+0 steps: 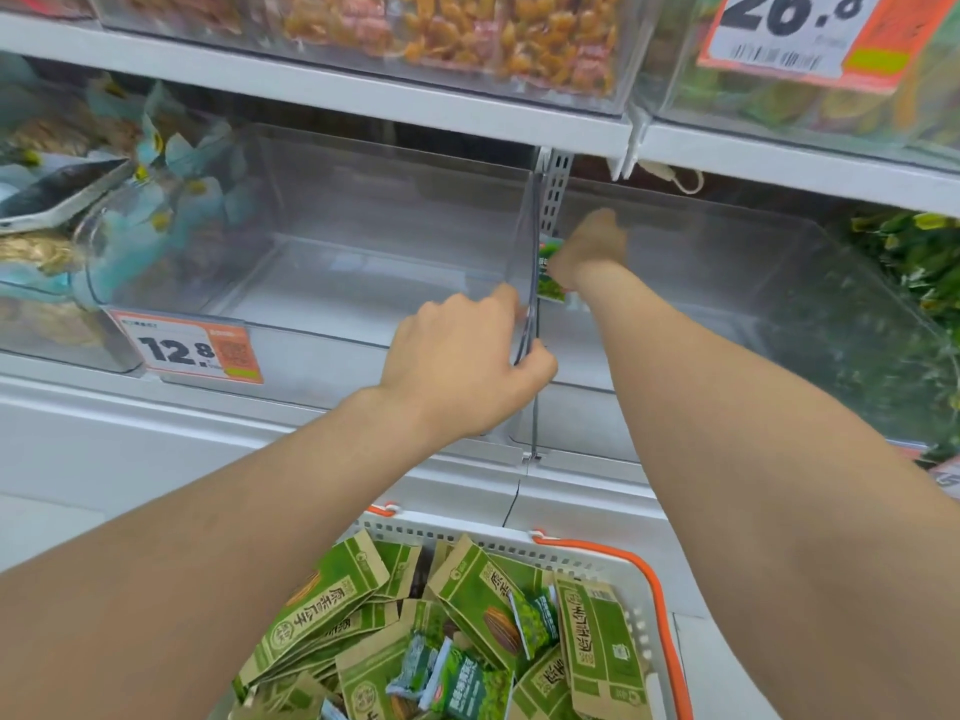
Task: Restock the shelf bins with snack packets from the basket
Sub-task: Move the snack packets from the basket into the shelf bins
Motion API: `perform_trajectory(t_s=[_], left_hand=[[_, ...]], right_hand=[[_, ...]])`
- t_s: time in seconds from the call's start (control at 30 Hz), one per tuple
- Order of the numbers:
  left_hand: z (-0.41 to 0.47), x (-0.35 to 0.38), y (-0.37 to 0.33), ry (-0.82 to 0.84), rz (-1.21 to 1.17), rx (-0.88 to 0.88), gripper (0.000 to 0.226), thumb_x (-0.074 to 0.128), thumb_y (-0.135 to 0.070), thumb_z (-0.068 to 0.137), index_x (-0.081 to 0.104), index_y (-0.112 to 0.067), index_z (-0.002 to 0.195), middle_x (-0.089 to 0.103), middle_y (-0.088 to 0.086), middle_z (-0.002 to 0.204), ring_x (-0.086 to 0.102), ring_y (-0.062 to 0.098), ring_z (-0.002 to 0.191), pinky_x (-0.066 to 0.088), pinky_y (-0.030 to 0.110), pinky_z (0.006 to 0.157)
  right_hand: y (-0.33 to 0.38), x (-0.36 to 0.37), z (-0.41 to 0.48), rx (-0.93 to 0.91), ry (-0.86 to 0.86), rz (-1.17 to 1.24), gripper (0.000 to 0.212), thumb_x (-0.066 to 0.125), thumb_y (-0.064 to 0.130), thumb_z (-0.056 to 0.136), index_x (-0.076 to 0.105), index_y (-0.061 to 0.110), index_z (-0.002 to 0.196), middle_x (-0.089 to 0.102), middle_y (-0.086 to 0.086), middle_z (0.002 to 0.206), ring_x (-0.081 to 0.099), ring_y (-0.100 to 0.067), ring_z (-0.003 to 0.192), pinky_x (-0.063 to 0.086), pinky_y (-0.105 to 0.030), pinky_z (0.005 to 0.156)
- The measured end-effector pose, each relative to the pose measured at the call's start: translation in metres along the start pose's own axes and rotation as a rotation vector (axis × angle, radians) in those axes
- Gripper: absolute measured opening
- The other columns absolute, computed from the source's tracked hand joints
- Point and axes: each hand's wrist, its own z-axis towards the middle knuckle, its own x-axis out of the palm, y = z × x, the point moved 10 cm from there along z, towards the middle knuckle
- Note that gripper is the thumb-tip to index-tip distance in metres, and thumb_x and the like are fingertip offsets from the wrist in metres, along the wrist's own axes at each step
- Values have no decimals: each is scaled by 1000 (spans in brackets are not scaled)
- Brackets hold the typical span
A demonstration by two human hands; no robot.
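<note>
My left hand (467, 356) grips the front corner edge of a clear shelf bin (322, 283) that has nothing in it. My right hand (592, 246) reaches deep into the neighbouring clear bin (727, 314) and holds a small green snack packet (550, 272) near that bin's left wall. Below, a white basket with an orange rim (660, 589) holds several green and brown snack packets (467, 595) and smaller green ones (457, 672).
A bin with pale blue wrapped sweets (171, 200) stands to the left, with a metal scoop (57, 200) on it. An orange price tag reading 12.8 (187, 350) hangs below. Bins of dried fruit (452, 33) fill the shelf above. Green packets (914, 262) fill the far right bin.
</note>
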Motion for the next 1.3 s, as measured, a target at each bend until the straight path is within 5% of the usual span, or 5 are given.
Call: perform_trajectory(t_s=[0.67,0.87,1.0,1.13,1.3], left_hand=[[-14,-14,-12,45,1,-9,54,38,-62,102,58,-17,124,66,6,83,65,39,87,49,40,66],[-35,-60,-37,-153,-38,76,31,54,-44,95,49,-15,106,60,6,97,56,35,97,48,46,75],[-48,-59,-26,0,-55,-47,10,63,-37,87,58,-28,87,65,-4,80,61,31,86,46,36,65],[-72,-24,-27,353,103,41,10,67,-35,81,61,-31,74,66,-6,85,65,28,89,54,36,73],[-115,29,-34,759,176,196,11,61,-42,97,63,-36,106,51,-16,88,62,23,107,54,41,90]], right_hand=[[10,-10,-46,-373,217,-367,34,63,20,95,62,7,127,63,-15,127,59,-37,120,50,-34,82],[29,-77,-141,-521,-7,-274,23,47,22,93,65,11,104,65,-20,104,61,-44,92,51,-40,74],[39,-99,-233,-734,-109,-451,10,47,27,96,48,17,94,65,-18,96,62,-43,89,33,-39,66],[11,-46,-288,-895,369,-703,20,52,26,93,42,18,77,39,-3,71,47,-34,69,39,-36,64],[-83,44,-330,-796,987,-956,25,50,17,93,55,13,68,63,-7,70,70,-31,74,63,-48,73]])
